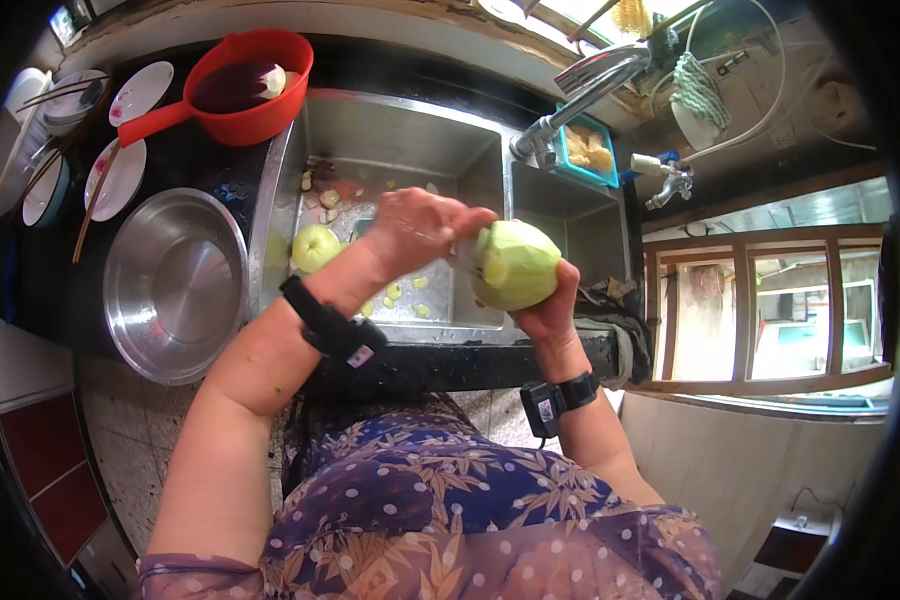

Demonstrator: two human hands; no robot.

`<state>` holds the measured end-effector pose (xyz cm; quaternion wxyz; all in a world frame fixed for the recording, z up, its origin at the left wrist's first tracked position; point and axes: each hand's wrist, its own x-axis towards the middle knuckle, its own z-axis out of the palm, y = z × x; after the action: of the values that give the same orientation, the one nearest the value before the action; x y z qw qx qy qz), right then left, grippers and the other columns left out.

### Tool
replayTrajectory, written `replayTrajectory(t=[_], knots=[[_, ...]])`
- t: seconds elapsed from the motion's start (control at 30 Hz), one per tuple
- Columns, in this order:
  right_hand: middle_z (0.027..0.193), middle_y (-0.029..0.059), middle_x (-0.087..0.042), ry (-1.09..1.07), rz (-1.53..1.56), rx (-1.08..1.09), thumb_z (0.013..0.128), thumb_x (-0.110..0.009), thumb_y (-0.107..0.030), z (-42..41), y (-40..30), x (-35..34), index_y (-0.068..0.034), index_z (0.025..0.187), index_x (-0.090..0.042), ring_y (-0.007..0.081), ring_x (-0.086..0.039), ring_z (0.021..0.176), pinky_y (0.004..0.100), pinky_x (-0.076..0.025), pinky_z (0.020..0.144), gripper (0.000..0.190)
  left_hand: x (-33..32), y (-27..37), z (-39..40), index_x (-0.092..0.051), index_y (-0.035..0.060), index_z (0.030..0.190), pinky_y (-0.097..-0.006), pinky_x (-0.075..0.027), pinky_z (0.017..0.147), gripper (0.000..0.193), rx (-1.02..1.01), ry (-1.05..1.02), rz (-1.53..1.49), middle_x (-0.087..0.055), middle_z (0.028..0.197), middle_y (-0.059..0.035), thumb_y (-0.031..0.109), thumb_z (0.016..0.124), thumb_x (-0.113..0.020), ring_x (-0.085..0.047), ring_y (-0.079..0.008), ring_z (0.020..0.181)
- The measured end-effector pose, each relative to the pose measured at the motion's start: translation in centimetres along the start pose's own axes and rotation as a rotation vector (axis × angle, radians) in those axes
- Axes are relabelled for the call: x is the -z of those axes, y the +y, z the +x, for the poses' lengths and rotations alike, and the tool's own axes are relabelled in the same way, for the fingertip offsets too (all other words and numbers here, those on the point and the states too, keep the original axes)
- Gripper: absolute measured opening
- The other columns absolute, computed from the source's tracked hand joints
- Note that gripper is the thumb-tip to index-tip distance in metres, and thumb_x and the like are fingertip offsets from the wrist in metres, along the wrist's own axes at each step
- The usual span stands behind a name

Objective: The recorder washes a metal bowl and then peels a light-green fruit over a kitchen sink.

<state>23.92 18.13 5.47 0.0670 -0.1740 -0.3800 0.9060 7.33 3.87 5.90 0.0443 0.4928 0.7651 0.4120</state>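
My right hand (547, 311) cups a pale green round gourd (526, 274) from below and the right, above the divider and front rim of the stainless steel sink (487, 127). Its skin looks pared in facets. Against the gourd's left side, my left hand (420, 229) is curled around a blade-like tool (465, 259), too motion-blurred to name exactly. The left thumb reaches to the gourd's top. A second pale green gourd (316, 248) rests in the large basin, partly behind my left forearm. Green peel scraps (420, 309) and brownish trimmings (330, 199) lie on the basin floor.
A red plastic dipper (292, 112) holding an eggplant (232, 86) stands left of the sink. Nearer is a wide steel bowl (176, 285). Dishes (116, 180) and chopsticks (94, 206) sit farther left. A faucet (547, 131) and blue sponge basket (591, 150) are behind.
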Motion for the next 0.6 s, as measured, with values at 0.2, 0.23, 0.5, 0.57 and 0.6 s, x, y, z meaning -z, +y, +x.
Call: replayTrajectory(t=[0.2, 0.23, 0.5, 0.57, 0.6], knots=[[0.122, 0.0135, -0.046, -0.036, -0.039, 0.019, 0.072, -0.054, -0.050, 0.4, -0.5, -0.3, -0.007, 0.131, -0.032, 0.0298, -0.051, 0.106, 0.0504, -0.048, 0.080, 0.076, 0.9, -2.9, -2.3, -0.065, 0.0063, 0.068, -0.0328, -0.043, 0.050, 0.045, 0.204, 0.042, -0.256, -0.056, 0.053, -0.0114, 0.044, 0.087, -0.048, -0.059, -0.0181, 0.053], [0.122, 0.0135, -0.046, -0.029, -0.087, 0.002, 0.072, -0.055, -0.049, 0.6, -0.5, -0.4, -0.006, 0.131, -0.031, 0.0288, -0.051, 0.106, 0.0485, -0.047, 0.081, 0.077, 0.6, -1.2, -1.4, -0.064, 0.0064, 0.069, -0.0335, -0.043, 0.050, 0.045, 0.122, 0.098, -0.245, -0.056, 0.053, -0.0117, 0.044, 0.087, -0.048, -0.060, -0.0202, 0.053], [0.120, 0.0173, -0.046, -0.129, 0.033, 0.029, 0.069, -0.056, -0.055, 0.1, -0.7, 0.3, -0.008, 0.131, -0.030, 0.0334, -0.052, 0.102, 0.0505, -0.050, 0.073, 0.082, 1.4, -4.0, -2.3, -0.067, 0.0082, 0.074, -0.0312, -0.044, 0.054, 0.045, 0.438, -0.154, -0.241, -0.059, 0.059, -0.0112, 0.047, 0.086, -0.049, -0.060, -0.0144, 0.057], [0.120, 0.0188, -0.045, -0.073, 0.047, 0.025, 0.068, -0.056, -0.058, 0.7, -0.6, 0.8, -0.009, 0.131, -0.030, 0.0356, -0.053, 0.101, 0.0506, -0.051, 0.071, 0.084, 1.1, -3.6, -2.3, -0.067, 0.0059, 0.075, -0.0300, -0.043, 0.051, 0.046, 0.359, -0.081, -0.255, -0.058, 0.055, -0.0108, 0.047, 0.086, -0.049, -0.056, -0.0100, 0.054], [0.120, 0.0203, -0.045, -0.027, 0.058, 0.010, 0.067, -0.056, -0.060, 1.0, -0.4, 0.9, -0.009, 0.131, -0.030, 0.0379, -0.053, 0.100, 0.0507, -0.051, 0.068, 0.087, 1.0, -2.5, -1.8, -0.066, 0.0057, 0.075, -0.0304, -0.042, 0.049, 0.045, 0.273, -0.022, -0.310, -0.057, 0.054, -0.0106, 0.046, 0.086, -0.049, -0.054, -0.0104, 0.051]])
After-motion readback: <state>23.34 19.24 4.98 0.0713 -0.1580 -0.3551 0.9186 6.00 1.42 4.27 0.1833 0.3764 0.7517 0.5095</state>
